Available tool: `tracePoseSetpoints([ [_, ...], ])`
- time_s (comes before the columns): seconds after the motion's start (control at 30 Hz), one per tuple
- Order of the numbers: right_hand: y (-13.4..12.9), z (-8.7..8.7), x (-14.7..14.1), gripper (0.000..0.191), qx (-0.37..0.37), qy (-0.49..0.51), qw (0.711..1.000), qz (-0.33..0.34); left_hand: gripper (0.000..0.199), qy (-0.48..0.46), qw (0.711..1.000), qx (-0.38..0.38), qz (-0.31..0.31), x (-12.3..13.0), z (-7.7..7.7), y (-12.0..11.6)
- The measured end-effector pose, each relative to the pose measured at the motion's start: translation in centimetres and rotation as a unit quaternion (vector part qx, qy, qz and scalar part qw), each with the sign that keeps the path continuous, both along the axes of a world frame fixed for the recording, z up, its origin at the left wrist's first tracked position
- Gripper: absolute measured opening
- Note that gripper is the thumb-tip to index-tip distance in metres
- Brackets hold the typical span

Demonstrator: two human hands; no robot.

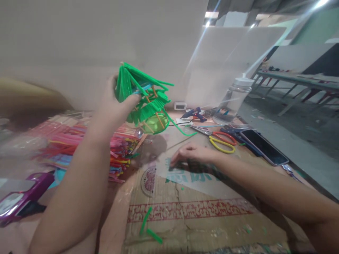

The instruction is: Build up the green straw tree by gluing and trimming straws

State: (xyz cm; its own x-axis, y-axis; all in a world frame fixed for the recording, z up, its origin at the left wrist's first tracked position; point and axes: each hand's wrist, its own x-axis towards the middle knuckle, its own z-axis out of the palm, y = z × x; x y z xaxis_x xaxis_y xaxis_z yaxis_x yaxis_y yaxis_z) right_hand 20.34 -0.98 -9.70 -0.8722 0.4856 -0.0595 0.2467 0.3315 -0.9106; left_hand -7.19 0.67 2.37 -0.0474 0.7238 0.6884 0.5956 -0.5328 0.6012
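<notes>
My left hand (120,102) grips a green pipe-cleaner model (150,106) by its pointed, roof-like top, holding it up above the back of the table. Thin brown sticks join its tiers, and a round light-green base hangs at the bottom. One long green strand trails from it to the right. My right hand (192,154) is low over the printed cardboard (196,225), its fingers curled; whether anything is between them cannot be made out. Behind it lie scissors (222,141) with one red and one yellow handle.
Bundles of coloured pipe cleaners (116,151) and a purple tool (34,187) are at the left. A glue gun (194,113), a clear bottle (234,98) and a phone (265,146) stand or lie at the back right. Green offcuts (154,235) lie in front.
</notes>
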Motion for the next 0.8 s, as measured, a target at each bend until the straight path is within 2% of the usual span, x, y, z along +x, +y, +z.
tracePoseSetpoints([
  [0.07,0.1,-0.1,1.2,0.059,0.111,-0.057,0.989,-0.077,0.056,-0.007,1.000,0.011,-0.008,0.2,0.1,-0.1],
  [0.13,1.1,-0.3,2.1,0.049,0.221,-0.134,0.958,-0.123,0.058,-0.009,1.000,0.019,-0.005,0.4,0.2,-0.4],
  [0.17,1.9,-0.4,2.5,0.049,0.249,-0.162,0.944,-0.147,0.058,-0.008,1.000,0.017,-0.004,0.5,0.3,-0.6],
  [0.3,5.5,-1.2,3.9,0.048,0.282,-0.216,0.899,-0.257,0.057,-0.019,1.000,0.004,-0.013,0.6,0.3,-0.9],
  [0.37,6.7,-1.5,3.9,0.049,0.290,-0.231,0.887,-0.275,0.060,-0.027,1.000,-0.002,-0.006,0.5,0.3,-0.9],
  [0.47,6.4,-1.4,2.8,0.052,0.290,-0.231,0.897,-0.240,0.064,-0.023,1.000,-0.005,0.005,0.5,0.2,-0.8],
  [0.6,2.4,0.4,1.3,0.055,0.261,-0.194,0.938,-0.118,0.065,-0.017,1.000,-0.017,-0.006,0.7,0.1,-0.8],
  [0.63,1.2,0.9,1.2,0.049,0.239,-0.173,0.953,-0.071,0.064,-0.018,1.000,-0.021,-0.012,0.8,0.2,-0.9],
  [0.67,0.2,1.5,1.4,0.047,0.174,-0.122,0.977,-0.010,0.062,-0.018,1.000,-0.022,-0.014,1.0,0.2,-0.9],
  [0.7,-0.7,1.9,1.6,0.047,0.122,-0.086,0.989,0.012,0.060,-0.016,1.000,-0.022,-0.010,1.1,0.2,-0.9],
  [0.73,-1.4,2.1,1.9,0.048,0.102,-0.074,0.992,-0.002,0.059,-0.014,1.000,-0.024,-0.002,1.3,0.2,-0.9],
  [0.8,-2.1,2.1,2.5,0.049,0.122,-0.082,0.987,-0.064,0.059,-0.006,0.999,-0.032,0.016,1.6,0.0,-0.8],
])
